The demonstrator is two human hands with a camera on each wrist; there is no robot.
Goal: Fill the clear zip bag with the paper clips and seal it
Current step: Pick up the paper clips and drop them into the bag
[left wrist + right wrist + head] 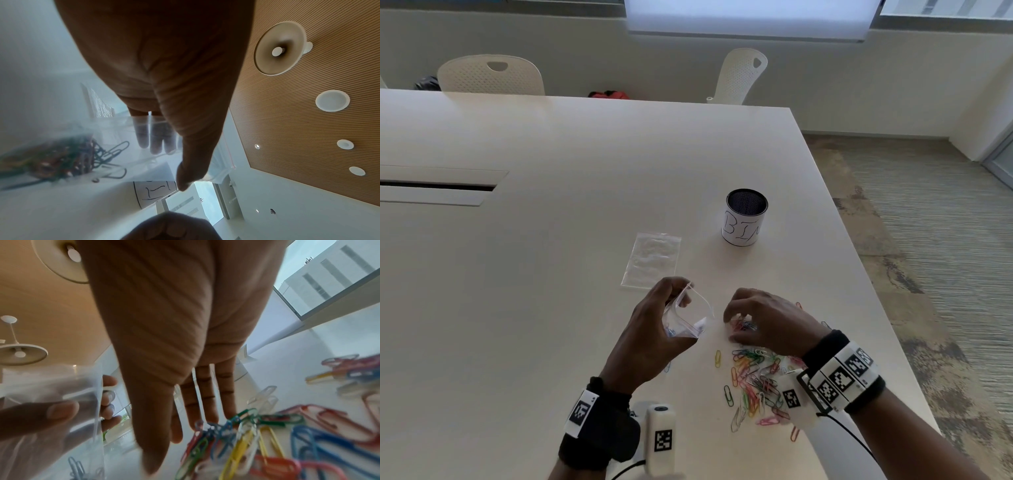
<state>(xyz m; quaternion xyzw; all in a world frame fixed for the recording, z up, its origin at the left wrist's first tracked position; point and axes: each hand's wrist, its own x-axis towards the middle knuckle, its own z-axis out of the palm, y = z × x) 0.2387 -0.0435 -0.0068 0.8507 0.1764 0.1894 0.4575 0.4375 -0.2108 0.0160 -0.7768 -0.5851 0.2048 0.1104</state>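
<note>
— Nearest the head camera, what do you make out, starting from the left?

— Wrist straps with black-and-white markers on both forearms. Above the left strap, the left hand (650,337) holds the clear zip bag (688,317) up off the white table (534,274), thumb on one wall and fingers on the other, so the mouth gapes open toward the right.

— Anything in that bag?

— Yes. A few paper clips lie at its bottom; the left wrist view shows a dark, blurred bundle of them behind the plastic (68,155), with the fingers (156,138) visible through the film.

— And to the right of it?

— The right hand (763,322), fingers curled downward, pinches a small bunch of coloured clips (743,325) just beside the bag's mouth. From the right wrist view, the fingertips (209,412) rest against the blue, green and yellow clips at the top of the heap.

— Where are the rest of the clips?

— Loose on the table in a pile of paper clips (756,380), below and partly under the right hand, with a yellow one and a dark one lying a little apart on its left side.

— Other containers?

— A second clear bag (652,260) lies flat on the table beyond the left hand; I cannot tell whether it holds anything. Farther right stands an upright black mesh cup (745,217) wrapped in white paper with handwritten letters. Its inside looks dark; contents cannot be made out.

— Beyond the table?

— Two white chairs (491,75), on the far side.
</note>
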